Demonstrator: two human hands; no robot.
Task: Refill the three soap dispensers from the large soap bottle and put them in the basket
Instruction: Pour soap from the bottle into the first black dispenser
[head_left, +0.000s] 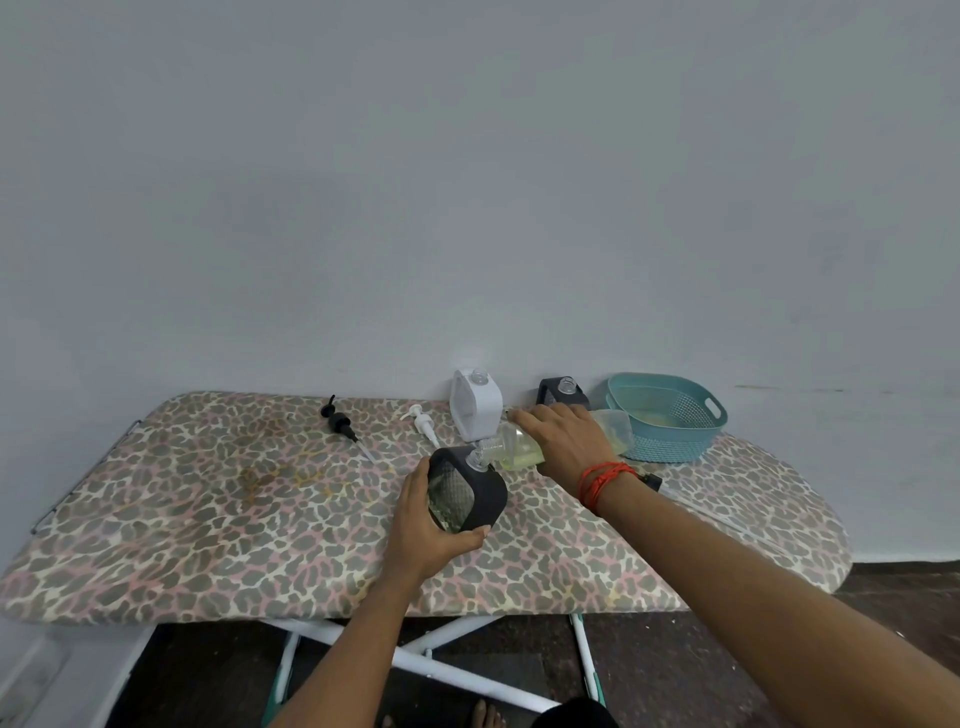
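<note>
My left hand (426, 525) grips a black-framed glass soap dispenser (467, 486), tilted, with its open neck up. My right hand (563, 439) holds the large clear soap bottle (511, 447) on its side, yellowish liquid inside, its mouth touching the dispenser's neck. A white dispenser (475, 410) without its pump stands at the back by the wall. A second black dispenser (563, 395), also open, stands to its right. The teal basket (670, 415) sits at the far right, against the wall.
A black pump (343, 423) and a white pump (426, 423) lie on the leopard-print ironing board (234, 519). Another black pump part (653, 480) lies behind my right wrist. The board's white legs and a dark floor show below; a bare wall rises behind.
</note>
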